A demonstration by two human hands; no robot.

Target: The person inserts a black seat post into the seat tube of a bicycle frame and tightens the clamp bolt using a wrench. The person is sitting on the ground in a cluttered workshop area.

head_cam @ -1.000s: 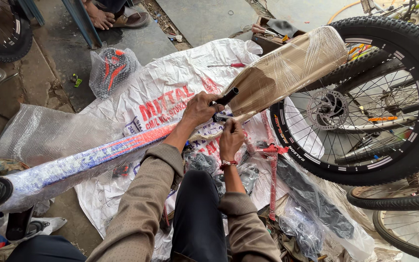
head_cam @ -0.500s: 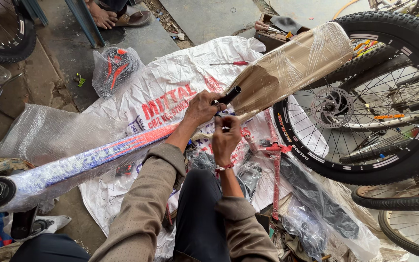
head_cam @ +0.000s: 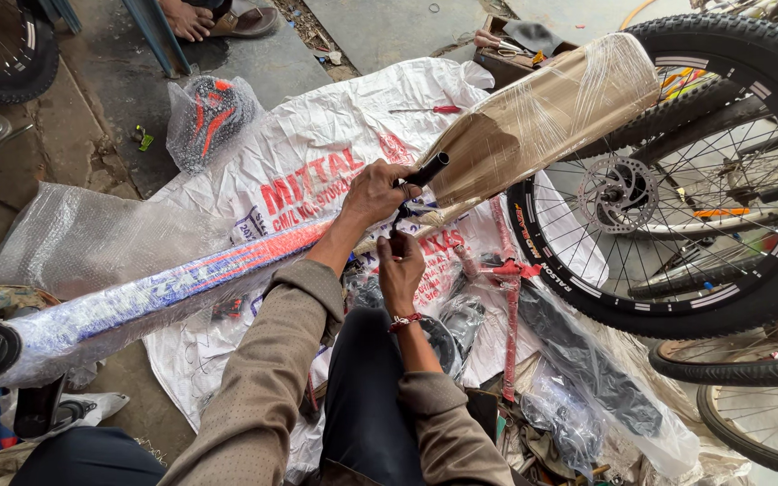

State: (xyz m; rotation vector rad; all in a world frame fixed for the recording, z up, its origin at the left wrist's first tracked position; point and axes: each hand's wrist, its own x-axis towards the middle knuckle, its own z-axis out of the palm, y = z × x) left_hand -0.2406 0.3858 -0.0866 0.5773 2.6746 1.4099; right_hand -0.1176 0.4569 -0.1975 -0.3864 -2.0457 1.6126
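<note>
The left hand (head_cam: 373, 191) grips a black tube end (head_cam: 429, 169) of the wrapped bike frame (head_cam: 227, 265), fingers curled tight around it. The right hand (head_cam: 400, 273) sits just below, fingers pinched on something small at the wrapping — too small to tell what. The frame lies across a white sack (head_cam: 317, 144) on the floor, its cardboard-covered part (head_cam: 542, 112) beside a wheel (head_cam: 677, 171). A screwdriver (head_cam: 429, 110) lies on the sack.

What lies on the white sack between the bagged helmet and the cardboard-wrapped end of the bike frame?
In the head view, a red-handled screwdriver lies on the white sack, between the bagged helmet and the cardboard-wrapped frame end.
</note>
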